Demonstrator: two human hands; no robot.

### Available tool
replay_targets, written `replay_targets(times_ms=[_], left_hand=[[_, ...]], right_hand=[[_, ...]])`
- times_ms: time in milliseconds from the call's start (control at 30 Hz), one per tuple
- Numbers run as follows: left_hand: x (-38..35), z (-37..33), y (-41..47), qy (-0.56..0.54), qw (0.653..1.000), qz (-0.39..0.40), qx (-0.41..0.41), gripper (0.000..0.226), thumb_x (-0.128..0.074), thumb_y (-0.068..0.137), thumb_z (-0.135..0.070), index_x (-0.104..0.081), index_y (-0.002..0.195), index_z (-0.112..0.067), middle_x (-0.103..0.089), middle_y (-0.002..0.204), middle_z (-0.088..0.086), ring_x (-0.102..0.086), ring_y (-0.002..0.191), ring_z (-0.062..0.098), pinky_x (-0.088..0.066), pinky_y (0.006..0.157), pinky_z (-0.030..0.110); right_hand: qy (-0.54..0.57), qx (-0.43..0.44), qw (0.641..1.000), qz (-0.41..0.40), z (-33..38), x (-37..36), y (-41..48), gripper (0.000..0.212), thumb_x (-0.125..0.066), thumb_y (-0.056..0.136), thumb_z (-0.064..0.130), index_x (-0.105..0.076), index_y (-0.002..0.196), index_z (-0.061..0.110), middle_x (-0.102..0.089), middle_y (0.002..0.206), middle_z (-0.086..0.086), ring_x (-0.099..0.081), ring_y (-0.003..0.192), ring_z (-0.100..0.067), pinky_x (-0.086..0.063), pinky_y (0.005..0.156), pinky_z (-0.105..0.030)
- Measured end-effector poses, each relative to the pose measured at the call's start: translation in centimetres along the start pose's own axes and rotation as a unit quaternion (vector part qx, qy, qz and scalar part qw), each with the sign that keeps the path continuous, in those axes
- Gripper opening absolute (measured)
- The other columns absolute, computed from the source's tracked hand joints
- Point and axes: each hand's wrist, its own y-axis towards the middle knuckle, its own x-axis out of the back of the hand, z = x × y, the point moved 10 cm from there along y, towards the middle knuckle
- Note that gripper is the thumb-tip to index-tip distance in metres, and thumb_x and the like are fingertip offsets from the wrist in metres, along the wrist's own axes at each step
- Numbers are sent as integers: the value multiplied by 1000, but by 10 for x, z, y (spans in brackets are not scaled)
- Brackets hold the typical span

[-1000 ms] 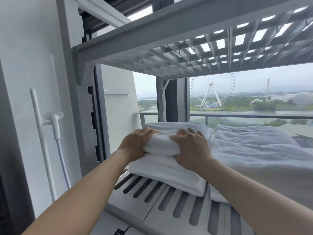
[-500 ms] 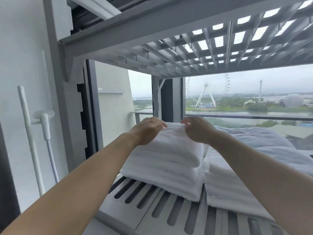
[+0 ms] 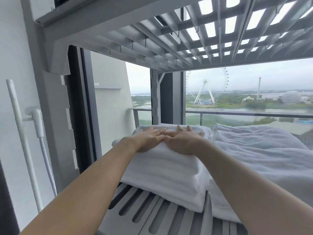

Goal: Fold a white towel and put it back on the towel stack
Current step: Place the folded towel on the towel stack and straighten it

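Observation:
A stack of folded white towels (image 3: 166,173) sits on a grey slatted shelf (image 3: 152,212). The top folded white towel (image 3: 171,156) lies flat on that stack. My left hand (image 3: 149,139) and my right hand (image 3: 183,139) lie side by side on the towel's top, palms down, fingers straight and pointing away from me, pressing on it. The thumbs nearly touch. Neither hand grips the cloth.
A second pile of white linen (image 3: 260,155) lies right of the stack on the same shelf. Another slatted shelf (image 3: 186,36) hangs close overhead. A white shower rail and hose (image 3: 36,136) are on the left wall. A window with a balcony railing (image 3: 245,114) is behind.
My hands let go of the towel's far edge, where their fingers were curled, and now lie flat on its top. The view has moved closer to the stack.

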Motion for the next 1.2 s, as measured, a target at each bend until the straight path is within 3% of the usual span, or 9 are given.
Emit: replay_targets(times_ms=[200, 367, 467, 667, 767, 867, 967, 1100, 1200], left_hand=[[0, -5, -14, 83, 996, 19, -1, 52, -15, 101, -26, 8, 147, -27, 7, 157, 2, 5, 144, 22, -2, 115, 50], [22, -18, -6, 36, 999, -5, 30, 53, -12, 99, -42, -5, 149, -24, 1, 157, -5, 3, 143, 10, 4, 114, 46], [16, -35, -1, -59, 998, -18, -23, 48, -13, 101, -34, -10, 148, -24, -3, 157, -7, -1, 142, 4, 5, 111, 23], [5, -9, 6, -102, 994, -34, 28, 57, -17, 90, -65, -16, 143, -45, -13, 156, -11, -6, 143, 8, -1, 117, 38], [12, -14, 3, -89, 994, -68, 10, 57, -17, 90, -64, -22, 143, -43, -20, 154, -12, -14, 142, 9, -8, 113, 33], [38, -18, -17, -70, 980, -186, -3, 47, -28, 92, -51, -46, 133, -37, -48, 140, -8, -43, 128, 17, -32, 97, 29], [55, -22, -46, -136, 943, -303, -25, 46, -32, 85, -41, -69, 108, -26, -69, 110, 3, -61, 100, 24, -45, 80, 30], [29, -19, -57, -139, 956, -252, -47, 53, -23, 86, -43, -56, 126, -31, -55, 133, -5, -49, 122, 15, -40, 98, 34], [14, -10, -55, -95, 973, -207, -37, 44, -22, 97, -43, -35, 138, -41, -34, 148, -11, -29, 137, 10, -24, 111, 39]], right_hand=[[-5, -28, 999, -28, -4, 7, -6, 61, -15, 82, 69, -14, 139, 51, -9, 157, 3, -1, 143, -28, -2, 109, -61], [-2, 25, 995, -101, 6, 24, -11, 63, -18, 83, 57, -39, 135, 27, -38, 146, 2, -28, 135, -22, -15, 107, -57], [44, 69, 991, -105, 2, 23, -16, 46, -21, 91, 40, -44, 130, 31, -36, 147, 6, -25, 135, -17, -7, 107, -56], [105, 5, 992, -74, -23, 10, -15, 44, -25, 89, 52, -34, 132, 52, -17, 155, 0, -2, 143, -21, -5, 114, -50], [85, 21, 992, -89, -17, 16, -21, 45, -25, 89, 52, -40, 131, 48, -29, 151, -2, -15, 141, -23, -13, 113, -44], [53, 20, 977, -205, -9, 48, -41, 36, -36, 87, 41, -62, 111, 35, -59, 125, -2, -51, 112, -24, -38, 84, -30], [79, 5, 954, -289, 0, 66, -62, 28, -43, 84, 38, -68, 96, 29, -67, 101, 0, -54, 83, -21, -35, 67, -26], [43, 23, 988, -145, 18, 23, -55, 46, -27, 89, 41, -51, 125, 23, -46, 136, -5, -34, 129, -26, -23, 107, -48], [32, 26, 991, -128, 19, 12, -56, 53, -22, 92, 45, -29, 142, 26, -19, 154, -4, -8, 142, -25, -1, 112, -50]])
